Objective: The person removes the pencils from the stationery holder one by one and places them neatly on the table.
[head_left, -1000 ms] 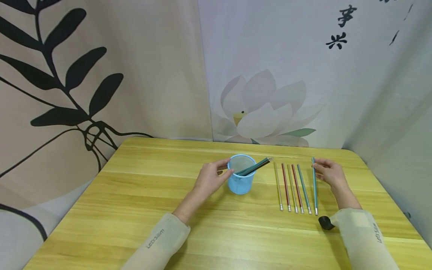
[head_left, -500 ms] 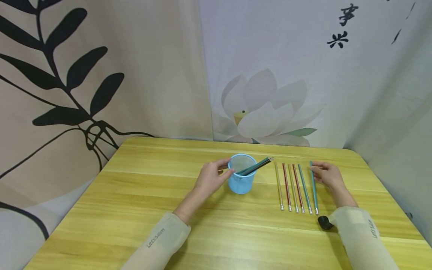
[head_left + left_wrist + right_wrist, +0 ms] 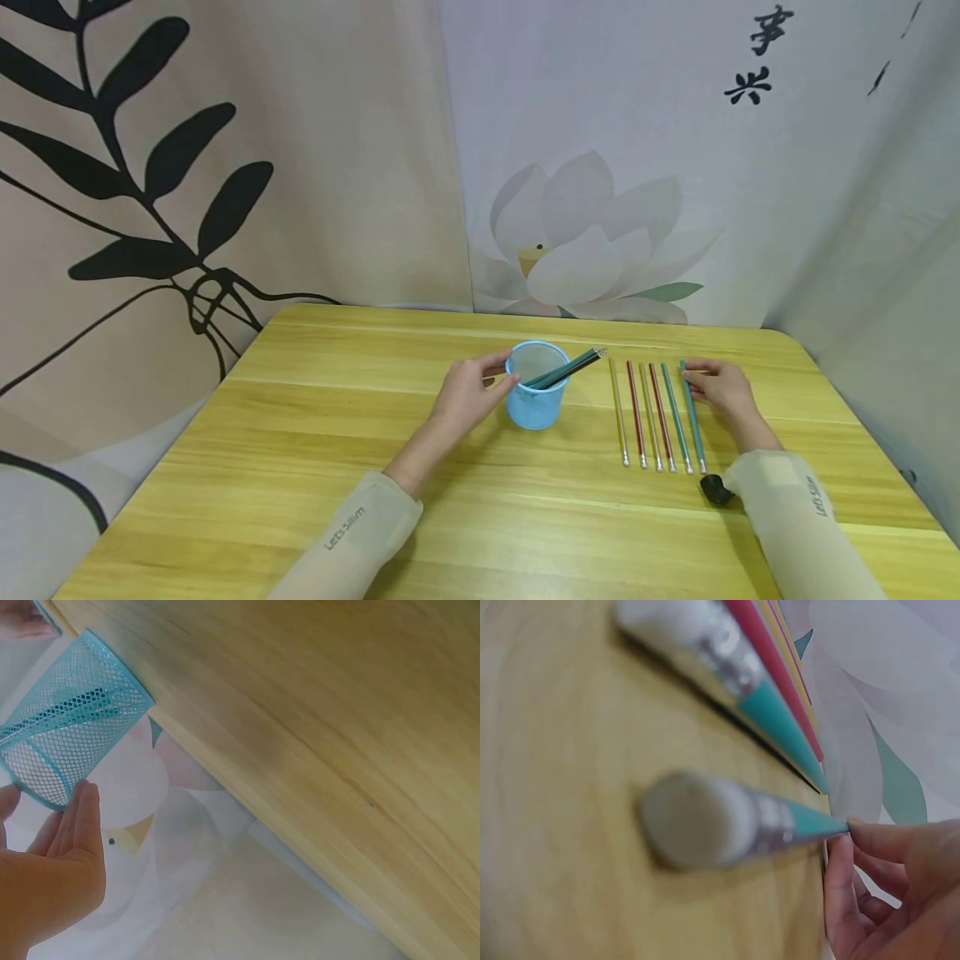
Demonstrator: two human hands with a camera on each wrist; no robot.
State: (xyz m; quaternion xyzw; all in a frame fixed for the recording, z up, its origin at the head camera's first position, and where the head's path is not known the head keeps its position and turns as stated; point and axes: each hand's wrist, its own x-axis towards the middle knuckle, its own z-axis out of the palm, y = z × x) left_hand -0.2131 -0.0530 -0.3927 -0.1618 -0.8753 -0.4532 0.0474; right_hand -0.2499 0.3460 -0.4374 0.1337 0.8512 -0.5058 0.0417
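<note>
My left hand (image 3: 468,392) holds a light blue mesh pencil cup (image 3: 534,412) near its rim, thumb and fingers on either side. In the left wrist view the fingertips touch the rim of the cup (image 3: 112,739). Several dark green and black pencils (image 3: 564,372) lean out of it to the right. My right hand (image 3: 726,390) pinches the far end of a teal pencil (image 3: 693,429), whose white eraser end is near the tabletop. To its left lies another teal pencil (image 3: 677,421). The right wrist view shows the pinched pencil's eraser (image 3: 694,821) close up.
Left of the teal pencils lie a red pencil (image 3: 661,417), a yellow pencil (image 3: 650,417), another red pencil (image 3: 637,412) and a yellow pencil (image 3: 618,412), side by side. A black object (image 3: 716,490) sits at the right cuff. The wooden table (image 3: 300,400) meets printed curtains behind.
My right hand has moved left, bringing the far end of the pinched teal pencil closer to the row. The left hand and the cup have stayed put.
</note>
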